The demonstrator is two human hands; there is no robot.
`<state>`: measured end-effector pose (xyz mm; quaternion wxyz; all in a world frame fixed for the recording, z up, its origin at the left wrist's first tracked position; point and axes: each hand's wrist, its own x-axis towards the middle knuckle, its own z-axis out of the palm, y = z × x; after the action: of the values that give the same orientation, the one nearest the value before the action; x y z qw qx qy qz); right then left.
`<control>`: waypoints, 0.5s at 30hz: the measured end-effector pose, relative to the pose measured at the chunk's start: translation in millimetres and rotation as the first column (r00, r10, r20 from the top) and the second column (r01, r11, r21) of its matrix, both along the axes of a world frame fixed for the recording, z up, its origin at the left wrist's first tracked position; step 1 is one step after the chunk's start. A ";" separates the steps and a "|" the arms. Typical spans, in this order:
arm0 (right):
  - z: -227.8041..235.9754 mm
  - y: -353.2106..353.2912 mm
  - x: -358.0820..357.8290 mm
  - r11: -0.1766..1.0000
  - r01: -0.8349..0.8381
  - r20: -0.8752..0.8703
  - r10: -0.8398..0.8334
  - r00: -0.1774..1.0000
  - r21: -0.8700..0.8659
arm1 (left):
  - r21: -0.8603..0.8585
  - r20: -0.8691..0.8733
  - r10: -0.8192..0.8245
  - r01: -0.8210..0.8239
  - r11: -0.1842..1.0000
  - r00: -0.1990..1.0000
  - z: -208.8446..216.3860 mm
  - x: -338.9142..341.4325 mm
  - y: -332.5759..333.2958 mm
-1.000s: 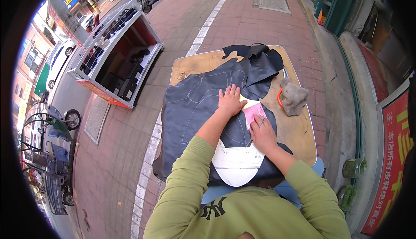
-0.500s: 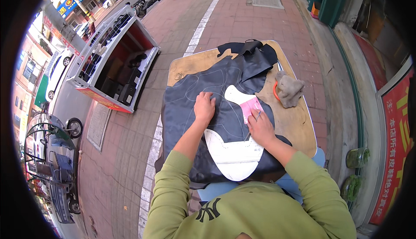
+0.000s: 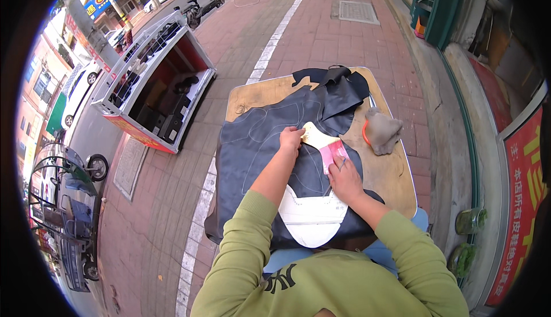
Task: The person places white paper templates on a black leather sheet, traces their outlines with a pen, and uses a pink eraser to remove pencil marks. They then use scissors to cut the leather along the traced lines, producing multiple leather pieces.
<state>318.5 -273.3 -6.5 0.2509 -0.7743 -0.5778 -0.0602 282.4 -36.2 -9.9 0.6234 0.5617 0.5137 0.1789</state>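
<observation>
Black leather (image 3: 252, 156) with curved pale outlines covers much of a small wooden table. On it rests a narrow-waisted pattern piece (image 3: 329, 150), whitish at its upper end and pink at its lower end. My left hand (image 3: 291, 139) pinches the whitish end at its left edge. My right hand (image 3: 346, 180) presses on the pink end, fingers closed round a thin pen-like tool (image 3: 342, 163); its full shape is hidden. Nearer to me lies a larger white pattern piece (image 3: 313, 219) with a rounded lower edge, just below my right hand.
A grey cloth-like lump (image 3: 383, 132) with an orange ring sits on the right side of the wooden table (image 3: 396, 182). Folded leather (image 3: 338, 96) is bunched at the far edge. A white-framed display cart (image 3: 158, 87) stands to the left on the brick pavement.
My left hand has moved right, from the bare leather to the whitish end of the narrow pattern piece. That piece has turned slightly under my hands. My right hand stays on the pink end.
</observation>
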 end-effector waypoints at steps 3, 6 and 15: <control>1.1 0.5 0.4 0.999 -0.009 0.007 0.009 1.000 0.035 | -0.151 -0.010 -0.162 0.159 0.976 0.987 14.4 -6.0 6.1; 1.9 0.5 0.3 0.998 -0.012 0.000 0.012 1.000 0.063 | -0.175 -0.026 -0.399 0.389 0.905 0.917 20.0 -11.3 -2.6; -0.9 -1.3 -0.6 0.998 0.001 -0.031 -0.003 1.000 -0.058 | -0.252 0.159 0.248 -0.204 0.946 0.956 12.0 -4.8 73.6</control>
<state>318.0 -274.6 -7.3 0.2370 -0.7828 -0.5745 -0.0315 277.6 37.4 2.1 0.7061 0.4023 0.5310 0.2402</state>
